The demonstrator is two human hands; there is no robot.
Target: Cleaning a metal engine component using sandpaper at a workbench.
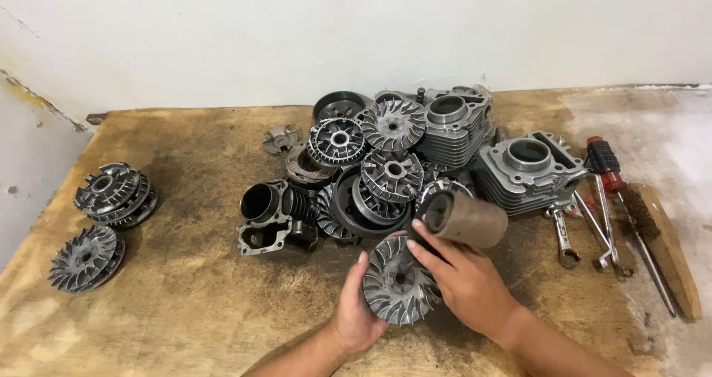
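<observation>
Left hand [356,310], right hand [463,277]: both grips clamped on finned pulley disc [399,280]. Risk: greasy disc slips, drops onto desk [193,303]; rusty sleeve [466,218] just above right grip may roll.

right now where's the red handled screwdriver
In the head view the red-handled screwdriver lies at the table's right side, beside the spanners and wire brush, just right of a finned cylinder block.

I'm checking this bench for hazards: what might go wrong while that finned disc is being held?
The finned disc is pinched only at its rim by the left hand and right hand; it may slip onto the table. The brown sleeve lying on the pile of parts might roll off.
</observation>
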